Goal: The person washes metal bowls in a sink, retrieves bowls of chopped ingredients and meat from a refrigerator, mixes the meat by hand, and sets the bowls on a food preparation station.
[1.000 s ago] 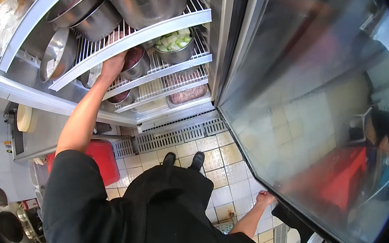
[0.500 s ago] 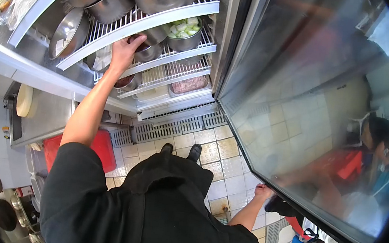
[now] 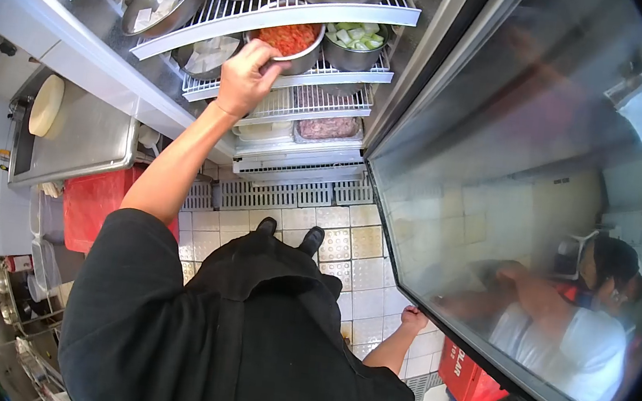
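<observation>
Bowl (image 3: 303, 62) of chopped red bits (image 3: 288, 37) is at the middle of a fridge shelf, just below the upper shelf edge (image 3: 278, 17), and the left hand (image 3: 246, 81) is on its near left rim. Looks to me like thumb and fingers are pinched together on that rim, thumb seemingly outside, though the fingertips are partly hidden. Can't tell if the base is touching the shelf. Right hand (image 3: 414, 317) is at the edge of the door (image 3: 451, 239), fingers curled; no idea if that's a real grip or just resting.

Handling-wise: looks like metal, so I'd call it stiff and hard to break. Bits look heaped close to the brim, so my guess is fairly heavy, more than a one-sided pinch likes. A hold like that could let the far side dip, and loose bits would spill easily. Smooth metal might be slick if damp, but I can't make out any wet on it.

Where to grab: near rim seems fine for sliding it. For carrying I'd want a palm under the base or both sides of the rim. Clearance looks stingy: pot (image 3: 353, 60) of green chunks (image 3: 355, 36) just beside it on the right, white slabs (image 3: 212, 55) on the left.
</observation>
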Available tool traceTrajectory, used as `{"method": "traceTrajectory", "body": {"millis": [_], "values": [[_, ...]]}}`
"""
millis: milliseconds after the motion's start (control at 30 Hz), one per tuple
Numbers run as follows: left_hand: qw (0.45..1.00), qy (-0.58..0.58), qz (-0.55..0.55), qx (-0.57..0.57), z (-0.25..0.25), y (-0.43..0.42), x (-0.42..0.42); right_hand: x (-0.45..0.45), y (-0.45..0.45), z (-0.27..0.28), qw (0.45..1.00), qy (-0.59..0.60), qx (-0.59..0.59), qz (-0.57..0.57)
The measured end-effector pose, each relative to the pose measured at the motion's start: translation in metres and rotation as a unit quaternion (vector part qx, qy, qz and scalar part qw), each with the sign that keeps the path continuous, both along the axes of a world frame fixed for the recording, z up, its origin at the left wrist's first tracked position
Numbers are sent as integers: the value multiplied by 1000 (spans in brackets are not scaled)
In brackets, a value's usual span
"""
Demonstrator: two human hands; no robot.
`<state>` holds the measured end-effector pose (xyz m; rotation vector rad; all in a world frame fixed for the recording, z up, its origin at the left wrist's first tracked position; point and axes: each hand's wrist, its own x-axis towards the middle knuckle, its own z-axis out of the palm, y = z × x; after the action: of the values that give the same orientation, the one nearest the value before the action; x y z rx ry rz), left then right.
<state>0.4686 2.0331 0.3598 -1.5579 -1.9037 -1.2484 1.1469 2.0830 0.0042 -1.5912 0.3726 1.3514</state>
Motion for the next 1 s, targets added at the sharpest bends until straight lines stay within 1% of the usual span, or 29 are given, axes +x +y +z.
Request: {"method": "traceTrajectory", "body": {"millis": [67,167,267,333,400,433,467,533,600,667,733,800,867,933,1000], "values": [[999,-4,-24,-40,6,-14,16,-3,-4,4,999,12,-18,-26],[994,-16,-52,-97,3,-43,38,-6,-25,0,995,-53,-54,62],[988,-19,-83,-131,-12,-81,54,-25,-67,-11,969,-39,-120,213],[977,-66,-106,-172,-32,-106,59,-55,-95,-7,944,-35,-172,279],[972,-74,-123,-185,-51,-125,60,-91,-118,-18,921,-61,-146,357],[970,-79,-125,-193,-61,-133,57,-114,-125,-14,911,-73,-95,394],[967,-85,-128,-202,-71,-141,55,-144,-126,-3,898,-85,-45,429],[963,-83,-130,-219,-84,-157,50,-220,-122,56,859,-106,64,498],[963,-88,-134,-217,-97,-170,46,-287,-110,113,774,-111,167,601],[958,-92,-136,-234,-112,-186,42,-350,-108,174,682,-190,278,649],[956,-98,-143,-235,-120,-200,40,-403,-113,221,591,-268,407,643],[956,-98,-155,-229,-122,-216,41,-441,-123,254,526,-296,459,652],[954,-85,-159,-239,-123,-230,40,-469,-132,257,400,-357,567,626],[956,-87,-159,-230,-125,-243,40,-488,-150,276,286,-417,483,715],[957,-82,-157,-231,-128,-256,39,-494,-169,272,255,-429,479,722]]}}
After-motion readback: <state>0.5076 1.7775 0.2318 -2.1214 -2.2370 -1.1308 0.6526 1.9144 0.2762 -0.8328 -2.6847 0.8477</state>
